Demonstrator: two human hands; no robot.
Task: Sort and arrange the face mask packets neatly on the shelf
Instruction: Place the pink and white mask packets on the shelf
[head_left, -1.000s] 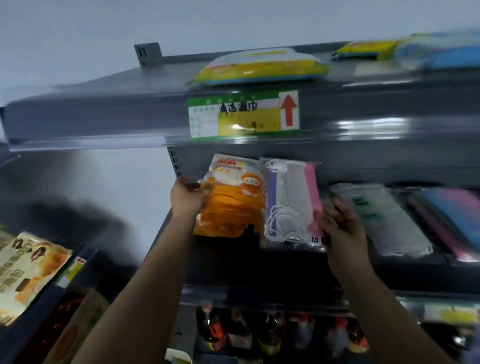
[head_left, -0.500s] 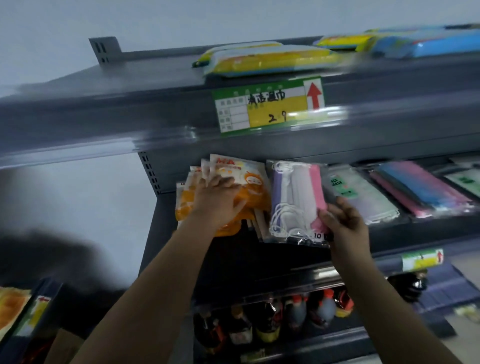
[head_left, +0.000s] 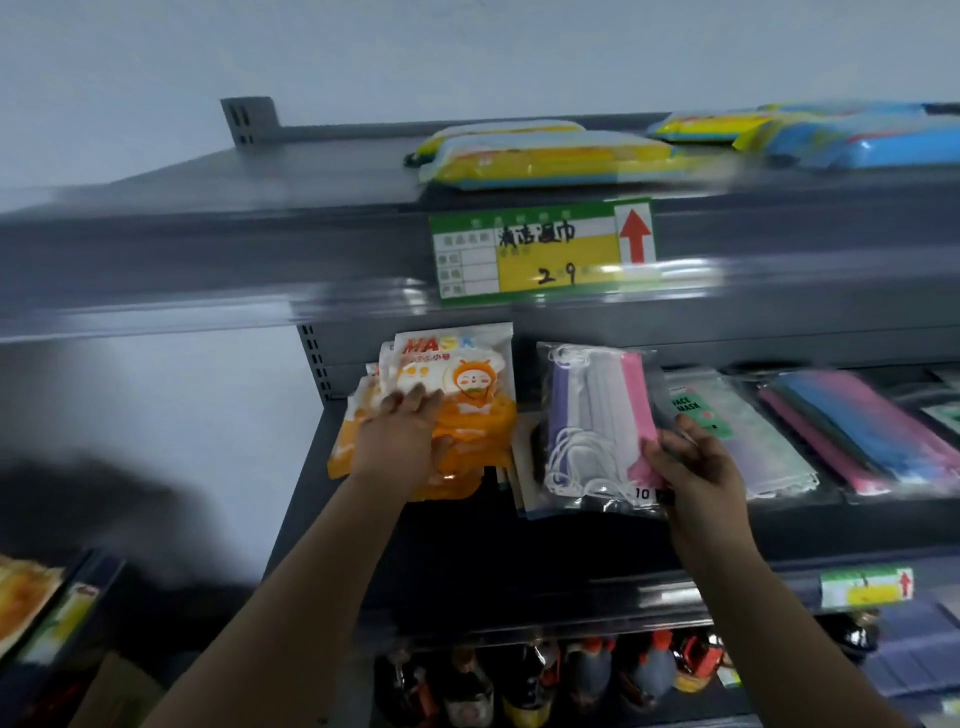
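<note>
On the middle shelf (head_left: 467, 545), the left hand (head_left: 400, 441) presses flat, fingers straight, on the orange mask packets (head_left: 467, 415). The right hand (head_left: 696, 467) pinches the clear pastel mask packet (head_left: 597, 415) beside them. Squaring stacks seems underway; next, likely laying this packet straight.

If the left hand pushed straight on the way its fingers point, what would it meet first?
The left hand already lies flat on the stack of orange cartoon mask packets; further on, probably the grey shelf back panel, though depth is unclear.

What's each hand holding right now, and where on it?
Left hand presses flat on the orange mask packets. Right hand pinches the clear mask packet at its lower right corner.
</note>
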